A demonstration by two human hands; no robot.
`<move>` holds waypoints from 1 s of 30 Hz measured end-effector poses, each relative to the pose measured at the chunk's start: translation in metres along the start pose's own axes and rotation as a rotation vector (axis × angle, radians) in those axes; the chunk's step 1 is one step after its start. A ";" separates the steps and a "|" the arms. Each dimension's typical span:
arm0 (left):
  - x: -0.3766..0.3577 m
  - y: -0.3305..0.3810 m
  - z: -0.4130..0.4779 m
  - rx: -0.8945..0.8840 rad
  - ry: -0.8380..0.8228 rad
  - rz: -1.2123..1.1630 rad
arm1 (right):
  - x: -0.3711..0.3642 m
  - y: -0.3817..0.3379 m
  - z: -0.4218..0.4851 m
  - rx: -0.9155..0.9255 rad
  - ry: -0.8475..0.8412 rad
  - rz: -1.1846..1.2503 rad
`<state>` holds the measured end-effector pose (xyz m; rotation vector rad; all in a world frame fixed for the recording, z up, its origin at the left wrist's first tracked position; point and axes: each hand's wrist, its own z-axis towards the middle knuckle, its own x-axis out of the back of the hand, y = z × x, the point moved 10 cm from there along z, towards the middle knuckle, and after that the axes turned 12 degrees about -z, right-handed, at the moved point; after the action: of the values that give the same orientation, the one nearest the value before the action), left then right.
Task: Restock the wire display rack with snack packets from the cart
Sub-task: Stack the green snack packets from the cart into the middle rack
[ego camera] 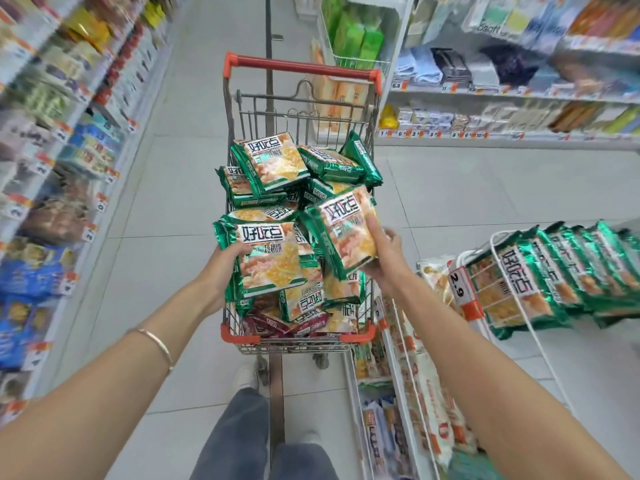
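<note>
We lift two green packets over the heaped cart [298, 68]. Our left hand [221, 271] curls round the left edge of the left packet [270, 261]. Our right hand [384, 252] pinches the right packet [346, 230], thumb on its face and fingers behind. The rack [497, 258] lies at three o'clock from the right hand, the nearer of the two, with bare floor between cart and rack wire. The right packet tilts, its long axis running eleven to five o'clock. The rack's row [571, 271] stands on edge, tight against the front wire, so we judge the packet must turn upright. We cannot tell what room remains there.
</note>
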<state>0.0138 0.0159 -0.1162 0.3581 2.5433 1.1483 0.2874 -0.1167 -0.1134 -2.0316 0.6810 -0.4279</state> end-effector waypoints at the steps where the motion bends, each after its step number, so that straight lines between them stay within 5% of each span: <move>1: -0.012 -0.003 0.005 0.005 -0.025 0.003 | -0.009 -0.003 -0.002 -0.019 -0.047 0.072; 6: -0.083 0.002 -0.011 0.056 -0.106 -0.066 | -0.017 -0.002 -0.029 -0.029 0.054 -0.256; 16: -0.219 0.011 -0.025 0.130 -0.559 0.405 | 0.060 -0.016 -0.103 0.047 0.140 -0.179; 24: -0.422 0.018 -0.146 -0.177 -0.986 0.725 | 0.214 -0.035 -0.215 0.181 0.649 0.084; 30: -0.545 -0.076 -0.199 -0.261 -1.304 0.980 | 0.330 0.016 -0.305 0.313 1.044 0.133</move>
<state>0.4273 -0.3615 0.0537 1.6898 1.0020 0.9202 0.3769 -0.5293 0.0411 -1.3524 1.2483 -1.4491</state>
